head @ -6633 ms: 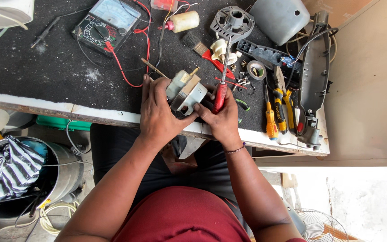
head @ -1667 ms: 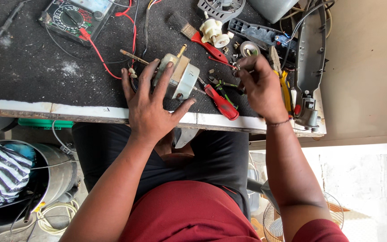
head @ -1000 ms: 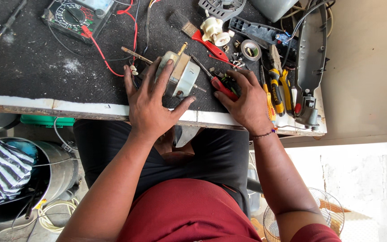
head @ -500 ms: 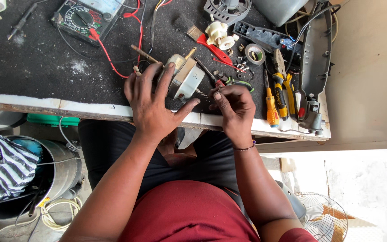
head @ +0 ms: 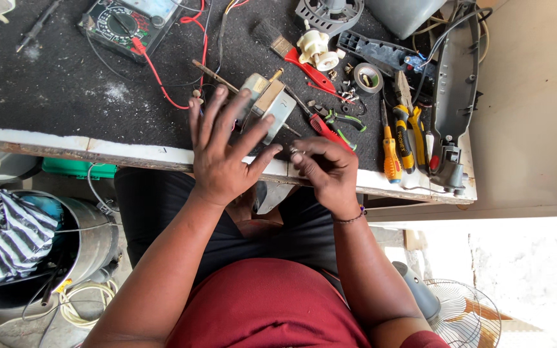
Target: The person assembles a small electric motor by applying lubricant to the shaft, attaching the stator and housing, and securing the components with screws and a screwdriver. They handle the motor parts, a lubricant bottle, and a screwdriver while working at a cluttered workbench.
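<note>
The left hand (head: 224, 154) lies spread open, fingers fanned, pressing down on a small grey motor (head: 267, 103) that sits on the dark workbench (head: 59, 90) near its front edge. The right hand (head: 325, 169) is just beside it, fingers curled together and pinching a tiny metal part (head: 296, 151) at the fingertips; what the part is cannot be told. A red-handled screwdriver (head: 323, 127) lies just beyond the right hand, its shaft pointing toward the motor. Farther out are a brush with a red handle (head: 291, 48), a white plastic piece (head: 316, 50), a roll of tape (head: 368, 77), yellow-handled pliers (head: 407, 125) and a yellow screwdriver (head: 391, 151). A meter (head: 127, 20) with red leads rests at the back left. Below the bench stands a metal bucket (head: 91, 245) holding striped cloth (head: 8, 241)
</note>
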